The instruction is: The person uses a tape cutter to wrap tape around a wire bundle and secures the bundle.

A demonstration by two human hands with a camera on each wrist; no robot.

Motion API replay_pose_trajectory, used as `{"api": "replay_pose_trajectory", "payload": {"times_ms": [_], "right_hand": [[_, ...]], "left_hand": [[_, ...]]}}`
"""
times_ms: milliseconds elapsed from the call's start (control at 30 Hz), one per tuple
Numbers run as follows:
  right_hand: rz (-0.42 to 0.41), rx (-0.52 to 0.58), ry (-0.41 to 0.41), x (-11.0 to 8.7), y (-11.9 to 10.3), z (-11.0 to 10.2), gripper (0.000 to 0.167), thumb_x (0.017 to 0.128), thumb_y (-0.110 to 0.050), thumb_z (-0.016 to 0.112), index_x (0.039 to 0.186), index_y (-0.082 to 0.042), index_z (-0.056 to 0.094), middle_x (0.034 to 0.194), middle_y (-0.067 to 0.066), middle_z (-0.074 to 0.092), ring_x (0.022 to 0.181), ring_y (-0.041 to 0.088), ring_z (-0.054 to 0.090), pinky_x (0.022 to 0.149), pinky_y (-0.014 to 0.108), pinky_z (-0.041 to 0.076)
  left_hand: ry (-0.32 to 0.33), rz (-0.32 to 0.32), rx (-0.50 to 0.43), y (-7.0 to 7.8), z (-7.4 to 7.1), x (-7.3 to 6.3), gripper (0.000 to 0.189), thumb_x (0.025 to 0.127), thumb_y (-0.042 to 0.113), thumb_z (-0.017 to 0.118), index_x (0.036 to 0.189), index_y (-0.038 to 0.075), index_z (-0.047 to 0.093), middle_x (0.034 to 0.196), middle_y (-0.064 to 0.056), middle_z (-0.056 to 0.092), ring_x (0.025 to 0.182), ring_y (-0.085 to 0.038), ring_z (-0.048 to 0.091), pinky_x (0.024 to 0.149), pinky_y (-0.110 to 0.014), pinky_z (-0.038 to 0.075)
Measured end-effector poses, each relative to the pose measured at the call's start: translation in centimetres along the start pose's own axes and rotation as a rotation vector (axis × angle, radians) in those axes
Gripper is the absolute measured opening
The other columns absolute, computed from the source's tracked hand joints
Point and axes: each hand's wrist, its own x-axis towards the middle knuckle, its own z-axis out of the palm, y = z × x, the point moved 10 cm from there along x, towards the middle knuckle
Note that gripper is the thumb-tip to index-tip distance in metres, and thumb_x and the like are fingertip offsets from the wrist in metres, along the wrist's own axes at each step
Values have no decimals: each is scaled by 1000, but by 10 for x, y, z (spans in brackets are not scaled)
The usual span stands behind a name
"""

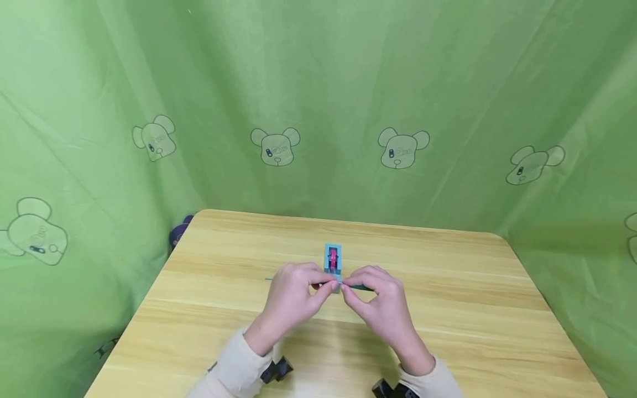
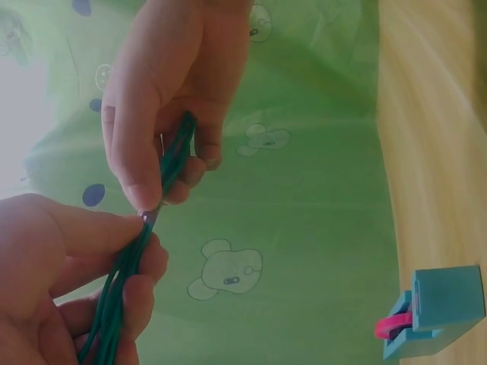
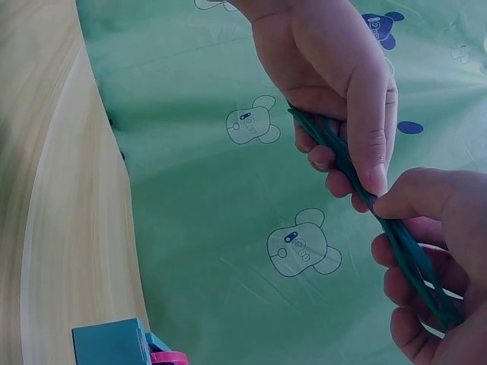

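Note:
My left hand [image 1: 297, 292] and right hand [image 1: 380, 293] meet over the table, each with thumb and fingers pinching a folded bundle of thin green cord [image 3: 415, 262]. At the bundle's middle, a small shiny band [image 2: 150, 217] shows between the two thumb tips, partly hidden by them. Several strands run back under the left fingers in the left wrist view. The bundle's other end lies along the right fingers. Just beyond the hands stands a blue tape dispenser [image 1: 333, 247] with a pink core [image 1: 333, 259]; the hands overlap its near end in the head view.
The wood-grain table [image 1: 448, 265] spreads around the hands. A green curtain [image 1: 338, 83] printed with bear heads hangs behind the table and along both sides. Dark wrist cameras [image 1: 276, 370] are strapped to both sleeves.

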Motion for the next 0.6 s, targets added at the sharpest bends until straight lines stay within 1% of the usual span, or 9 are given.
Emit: {"api": "replay_pose_trajectory", "payload": {"times_ms": [67, 200, 367, 433, 500, 600], "right_hand": [[4, -1, 0, 0, 0, 0, 15, 76, 1, 79, 83, -13, 76, 82, -6, 70, 78, 14, 65, 74, 19, 50], [41, 15, -11, 0, 5, 1, 17, 77, 1, 79, 83, -15, 76, 83, -9, 70, 78, 11, 66, 72, 21, 52], [114, 42, -38, -2, 12, 4, 17, 81, -2, 78, 86, -18, 76, 84, -11, 70, 74, 9, 64, 64, 26, 54], [169, 66, -59, -2, 17, 6, 17, 82, -3, 78, 86, -18, 75, 84, -10, 70, 71, 9, 64, 61, 27, 54], [243, 101, -81, -3, 22, 9, 15, 83, -3, 78, 86, -17, 76, 83, -9, 71, 68, 9, 63, 59, 28, 54], [339, 140, -112, -4, 25, 11, 12, 84, -2, 77, 86, -13, 76, 81, -4, 72, 65, 10, 62, 56, 29, 54]], "left_hand": [[9, 8, 24, 1, 0, -1, 6, 86, 22, 78, 89, 18, 81, 81, 10, 72, 64, -4, 61, 62, -23, 42], [17, 20, 47, 2, 0, -2, 6, 85, 23, 79, 89, 19, 81, 84, 10, 72, 66, -8, 63, 61, -23, 38], [32, 38, 70, 4, -1, -2, 6, 84, 23, 81, 89, 20, 81, 86, 10, 73, 71, -6, 64, 64, -24, 40], [39, 46, 77, 5, -1, -3, 7, 84, 23, 81, 89, 20, 81, 86, 10, 72, 72, -6, 64, 65, -25, 41], [44, 52, 82, 5, -1, -3, 7, 84, 24, 80, 90, 20, 81, 87, 10, 72, 72, -6, 64, 66, -25, 42], [40, 50, 80, 5, -1, -3, 7, 85, 24, 80, 90, 20, 81, 87, 10, 72, 74, -6, 65, 67, -24, 42]]}}
